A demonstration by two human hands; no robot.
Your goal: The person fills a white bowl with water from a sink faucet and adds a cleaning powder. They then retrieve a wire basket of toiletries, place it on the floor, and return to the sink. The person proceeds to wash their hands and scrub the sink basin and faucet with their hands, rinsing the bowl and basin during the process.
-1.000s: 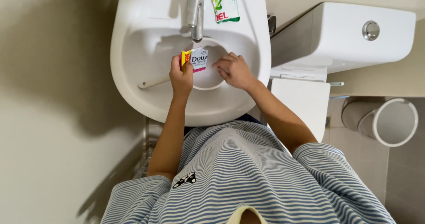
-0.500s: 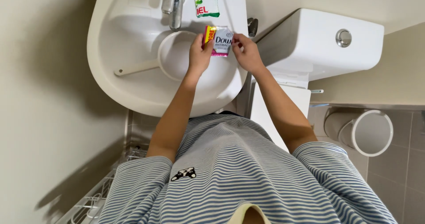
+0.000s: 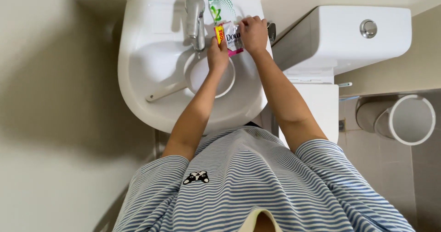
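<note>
Pinching a pink sachet (image 3: 231, 38) (both sides closed tight), left hand (image 3: 217, 56) and right hand (image 3: 253, 33) are holding it beside the faucet (image 3: 196, 21).

Left hand (image 3: 217, 55) pinches lower left edge of small pink-and-white sachet (image 3: 229, 38) | right hand (image 3: 253, 32) grips its upper right corner | sachet held over back of white basin (image 3: 151, 108), beside chrome tap (image 3: 196, 21) | green sachet (image 3: 219, 9) lies on rim behind | white bin (image 3: 409, 119) on floor at right
</note>
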